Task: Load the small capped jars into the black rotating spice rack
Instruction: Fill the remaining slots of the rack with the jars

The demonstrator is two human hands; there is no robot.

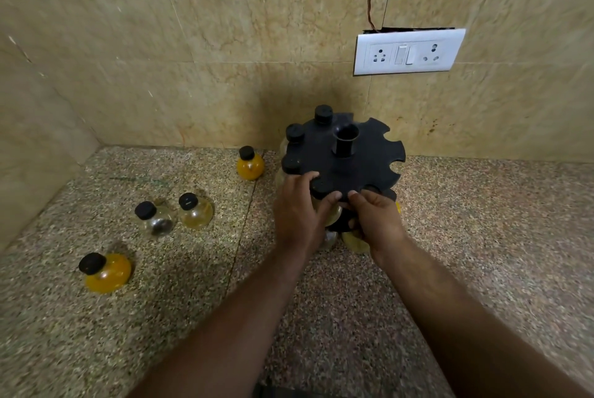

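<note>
The black spice rack (363,156) stands against the back wall, its notched top disc carrying capped jars along the left rim (295,133). My left hand (299,214) is wrapped around a small jar (321,187) sitting in the front notch. My right hand (376,220) grips the rack's front edge beside it, thumb on the disc. Several loose jars stand on the counter to the left: an orange one (250,166), a pale yellow one (196,211), a clear one (154,219) and a nearer orange one (104,272). Jars in the lower tier (353,243) are mostly hidden by my hands.
The speckled stone counter (482,237) meets tiled walls behind and on the left. A white switch and socket plate (408,52) hangs on the back wall above the rack, with a wire running up from it.
</note>
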